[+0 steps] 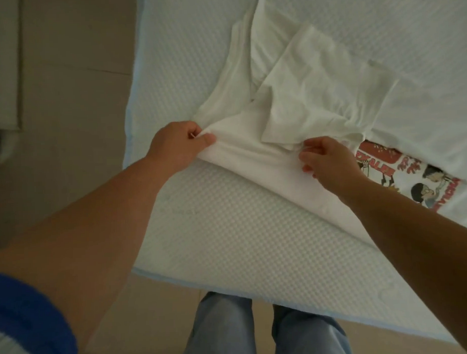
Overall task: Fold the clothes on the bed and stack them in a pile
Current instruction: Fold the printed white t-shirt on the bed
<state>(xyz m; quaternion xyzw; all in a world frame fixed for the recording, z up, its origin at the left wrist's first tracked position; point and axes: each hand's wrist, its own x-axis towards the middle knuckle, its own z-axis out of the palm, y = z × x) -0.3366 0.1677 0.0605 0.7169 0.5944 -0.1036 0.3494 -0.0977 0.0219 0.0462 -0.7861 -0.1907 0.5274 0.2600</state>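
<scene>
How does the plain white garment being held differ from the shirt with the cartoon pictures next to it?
The plain white garment shows no print; the cartoon shirt carries red lettering and drawn figures. The plain one is gripped by the left hand and pinched by the right hand, its near edge lifted; neither hand holds the cartoon shirt. The plain one partly overlaps it. Both lie on the bed and have white fabric.

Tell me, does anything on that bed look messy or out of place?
Only the white shirt both hands, left hand and right hand, are pinching: it lies rumpled, with one flap folded crookedly over it. The cartoon-print shirt beside it lies flat. Nothing looks torn or spilled.
</scene>
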